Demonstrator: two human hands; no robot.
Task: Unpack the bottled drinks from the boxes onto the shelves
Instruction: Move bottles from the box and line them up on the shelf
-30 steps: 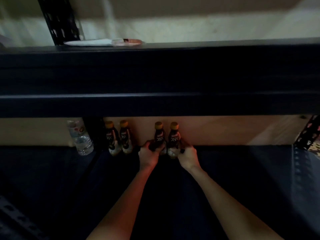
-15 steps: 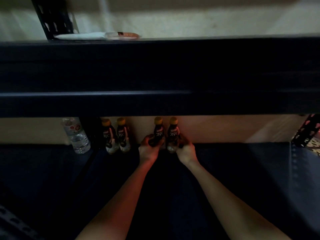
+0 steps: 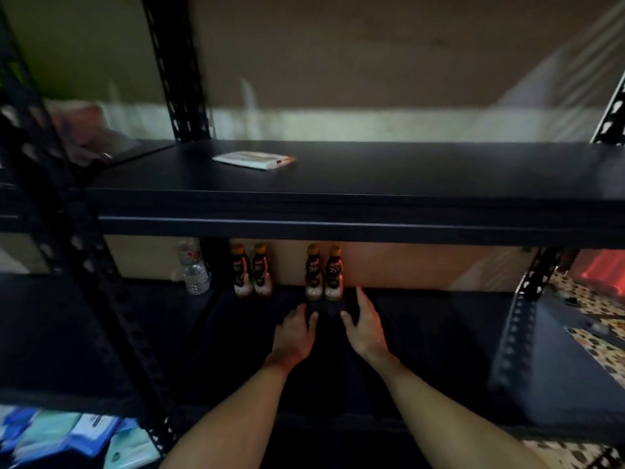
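Black metal lower shelf [image 3: 439, 333] runs under the upper board [image 3: 338, 211]. Bare shelf lies to the right of the two brown bottles [image 3: 323, 274], which stand upright at its back. Just in front of those bottles hover the left hand [image 3: 296, 333] and right hand [image 3: 365, 324], fingers loose, released, holding nothing.

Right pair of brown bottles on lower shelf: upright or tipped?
Upright: right pair of bottles stands caps up, side by side, on lower shelf.
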